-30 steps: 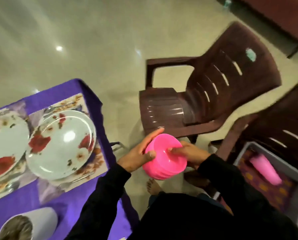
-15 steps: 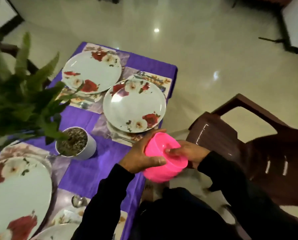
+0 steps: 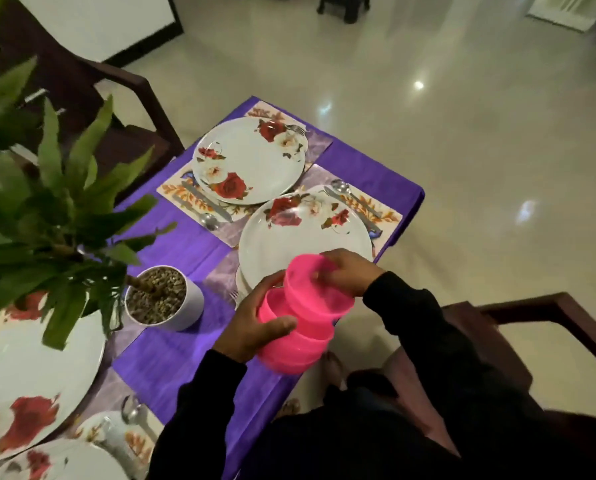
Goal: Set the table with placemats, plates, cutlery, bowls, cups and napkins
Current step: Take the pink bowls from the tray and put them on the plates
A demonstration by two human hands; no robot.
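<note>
My left hand (image 3: 255,323) grips a stack of pink plastic bowls (image 3: 296,348) at the table's right edge. My right hand (image 3: 350,271) pinches the rim of the top pink bowl (image 3: 315,292), which sits lifted and tilted out of the stack, just over the near floral plate (image 3: 300,237). A second floral plate (image 3: 248,161) lies beyond it. Both plates rest on patterned placemats (image 3: 383,211) with cutlery: spoons (image 3: 341,187) on the right mat, a knife and spoon (image 3: 206,209) on the far mat.
The purple tablecloth (image 3: 172,355) covers the table. A white pot (image 3: 172,299) with a leafy green plant (image 3: 47,188) stands at the centre left. More floral plates (image 3: 30,375) lie at lower left. Brown chairs stand at right (image 3: 531,327) and upper left (image 3: 116,109).
The view has swung from the chairs to the table. My hands brought the pink bowls over the table's edge, and my right hand has lifted the top bowl partly out of the stack.
</note>
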